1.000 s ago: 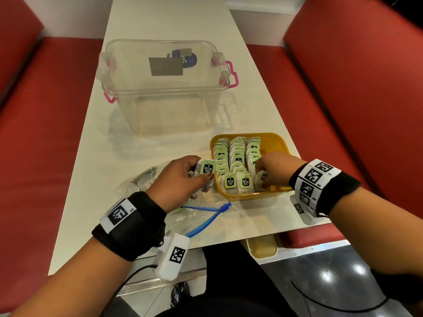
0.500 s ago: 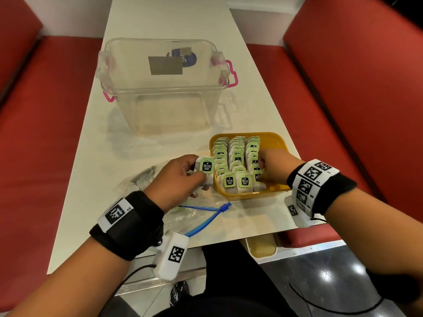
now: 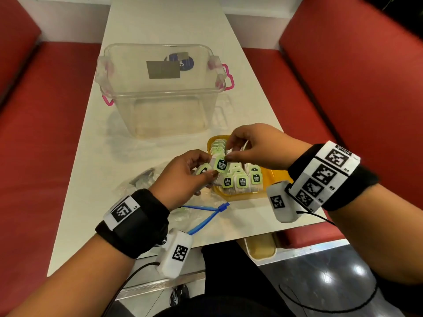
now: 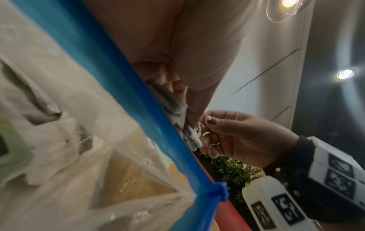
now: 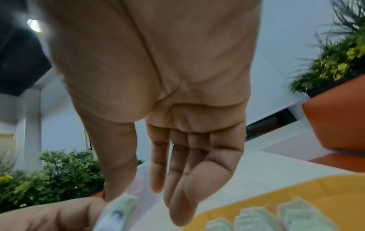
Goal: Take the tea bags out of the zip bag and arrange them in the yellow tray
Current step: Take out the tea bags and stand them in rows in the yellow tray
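Note:
The yellow tray [image 3: 272, 177] at the table's near right holds rows of green-tagged tea bags [image 3: 241, 180]. My left hand [image 3: 206, 173] hovers at the tray's left edge and grips a small stack of tea bags [image 3: 202, 170]. My right hand [image 3: 229, 154] reaches over the tray, thumb and forefinger pinching the top tea bag [image 3: 221, 165] of that stack. The left wrist view shows that right hand [image 4: 247, 136] pinching a bag's edge [image 4: 190, 136]. The crumpled zip bag [image 3: 201, 221] with its blue zip lies under my left wrist. In the right wrist view the tea bag [image 5: 118, 209] is blurred.
A clear plastic box [image 3: 160, 88] with pink handles stands mid-table behind the tray. Red bench seats [image 3: 45, 133] flank the narrow white table [image 3: 96, 179]. The tray sits close to the table's near right edge.
My right hand left the tray's near right corner and moved up and left to the stack in my left hand. The left hand rose slightly toward the tray.

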